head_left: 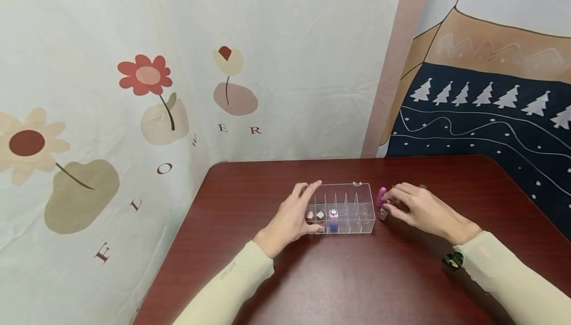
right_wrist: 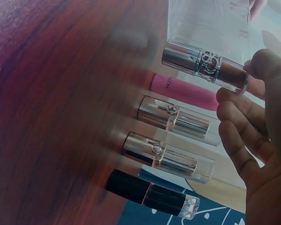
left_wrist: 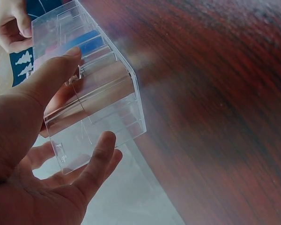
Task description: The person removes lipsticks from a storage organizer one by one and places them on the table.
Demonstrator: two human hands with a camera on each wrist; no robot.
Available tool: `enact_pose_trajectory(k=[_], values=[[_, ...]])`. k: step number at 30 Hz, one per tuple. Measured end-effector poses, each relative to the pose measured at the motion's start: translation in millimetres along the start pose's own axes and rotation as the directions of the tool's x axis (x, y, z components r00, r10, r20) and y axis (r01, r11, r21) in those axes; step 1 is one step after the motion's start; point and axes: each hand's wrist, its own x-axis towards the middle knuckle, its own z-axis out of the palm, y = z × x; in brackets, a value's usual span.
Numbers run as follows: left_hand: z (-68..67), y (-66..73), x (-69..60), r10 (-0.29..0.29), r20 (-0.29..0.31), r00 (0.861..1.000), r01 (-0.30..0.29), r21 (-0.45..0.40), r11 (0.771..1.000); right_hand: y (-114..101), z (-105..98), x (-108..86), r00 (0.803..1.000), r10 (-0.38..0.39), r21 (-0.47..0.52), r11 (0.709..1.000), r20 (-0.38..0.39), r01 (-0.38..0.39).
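Observation:
A clear compartment box (head_left: 365,211) stands on the table, with several lipstick tubes in its left part, including a pink-and-blue tube (head_left: 333,222). My left hand (head_left: 290,218) grips the box at its left end, thumb on the near side and fingers round the far side. Just right of the box, my right hand (head_left: 421,208) pinches a lipstick (right_wrist: 201,65) by its clear top between thumb and fingertips. Next to that lipstick stands a pink tube (right_wrist: 185,91). Beyond it in the right wrist view are two gold tubes with clear caps (right_wrist: 166,157) and a black tube (right_wrist: 150,193).
The reddish-brown table (head_left: 339,285) meets a pale flower-printed cloth (head_left: 290,67) at its back and left. A dark cloth with white trees (head_left: 482,127) hangs at the right. Something dark (head_left: 453,260) sits at the right wrist.

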Motion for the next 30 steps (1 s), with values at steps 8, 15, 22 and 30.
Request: enact_pose_trajectory(k=[8,15,22,30], values=[[-0.6,1.3,0.0,-0.011,-0.002,1.0,0.011,-0.016,1.0,-0.8,2.5,-2.4,1.0,0.017,-0.028,0.999,0.015,-0.016],[-0.8,1.3,0.1,-0.012,0.0,1.0,0.012,-0.022,1.0,0.3,3.5,-3.0,1.0,0.012,-0.021,1.0,0.014,-0.011],[-0.8,1.6,0.4,-0.015,0.0,1.0,0.015,-0.02,1.0,1.9,3.7,-2.6,1.0,-0.005,-0.007,1.0,0.002,0.005],[-0.8,1.9,0.2,-0.022,0.0,1.0,0.022,-0.018,1.0,0.7,0.1,-0.7,1.0,0.023,-0.008,1.0,0.013,-0.023]])
